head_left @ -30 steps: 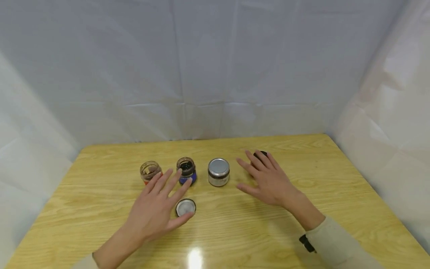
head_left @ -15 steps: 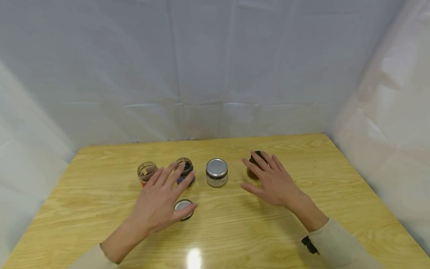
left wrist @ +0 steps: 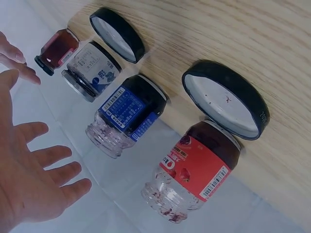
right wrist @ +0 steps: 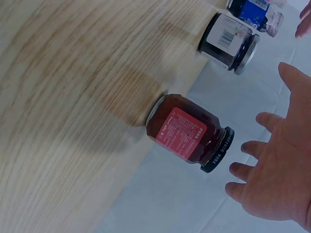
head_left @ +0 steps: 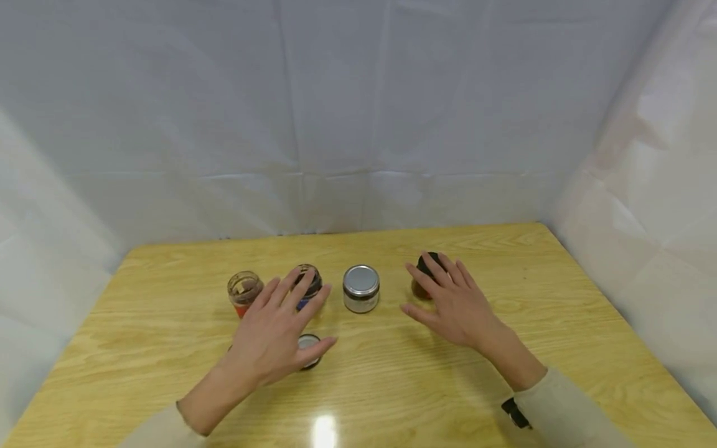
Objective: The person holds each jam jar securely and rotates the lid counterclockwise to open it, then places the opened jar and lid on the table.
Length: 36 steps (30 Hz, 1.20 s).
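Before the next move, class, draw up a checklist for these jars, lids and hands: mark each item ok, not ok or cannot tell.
1. Hands free: ok; left hand and right hand hold nothing.
2. Open red-label jar capped: not ok; mouth uncovered.
3. Open blue-label jar capped: not ok; mouth uncovered.
4. Jars upright: ok; these two, silver-lidded jar and black-lidded jar all stand.
5. Loose lids inside-up: ok; left lid and right lid both are.
6. Closed jars screwed tight: cannot tell; capped, but tightness doesn't show.

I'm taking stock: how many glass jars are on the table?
4, left to right in the head view: open red-labelled glass jar, open blue-labelled glass jar, silver-lidded white-labelled glass jar, black-lidded red-labelled glass jar nearest the right hand.
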Available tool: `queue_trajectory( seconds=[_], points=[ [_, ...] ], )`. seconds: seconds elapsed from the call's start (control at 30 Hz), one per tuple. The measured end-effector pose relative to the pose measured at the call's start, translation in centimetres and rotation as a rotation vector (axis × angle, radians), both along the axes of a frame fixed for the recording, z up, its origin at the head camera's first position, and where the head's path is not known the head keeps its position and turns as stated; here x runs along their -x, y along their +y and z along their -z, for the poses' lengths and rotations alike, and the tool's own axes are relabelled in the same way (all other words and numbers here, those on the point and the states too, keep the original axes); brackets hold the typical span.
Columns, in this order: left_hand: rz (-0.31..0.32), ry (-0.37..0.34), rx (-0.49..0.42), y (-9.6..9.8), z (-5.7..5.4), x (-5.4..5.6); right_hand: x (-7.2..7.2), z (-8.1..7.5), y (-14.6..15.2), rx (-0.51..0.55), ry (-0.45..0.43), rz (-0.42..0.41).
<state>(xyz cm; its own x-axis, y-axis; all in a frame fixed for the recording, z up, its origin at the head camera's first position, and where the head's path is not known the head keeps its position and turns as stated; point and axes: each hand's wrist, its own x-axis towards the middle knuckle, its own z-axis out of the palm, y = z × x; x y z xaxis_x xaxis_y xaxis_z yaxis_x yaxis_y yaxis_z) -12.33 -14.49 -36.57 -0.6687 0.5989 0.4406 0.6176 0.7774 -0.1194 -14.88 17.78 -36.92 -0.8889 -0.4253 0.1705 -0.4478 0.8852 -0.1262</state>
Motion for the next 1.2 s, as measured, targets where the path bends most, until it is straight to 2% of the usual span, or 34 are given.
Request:
queue_trajectory(
  seconds=[0.23, 0.7, 1.0, 1.2],
  points=[
    [-0.009, -0.002, 0.009, 0.1, -0.2, 0.0, -0.4, -0.1, -0.5, 0.022, 0.003, 0.028],
    [0.050, 0.008, -0.019, 1.3, 0.2, -0.4, -1.0, -0.4, -1.6, 0.015, 0.017, 0.038],
    [0.022, -0.076, -0.026, 2.1, 0.1, -0.9, -1.2, -0.3, -2.4, -0.006, 0.054, 0.003],
    [0.011, -0.134, -0.081, 2.7, 0.4, -1.3, -1.2, -0.2, -3.0, -0.007, 0.064, -0.013]
  ],
)
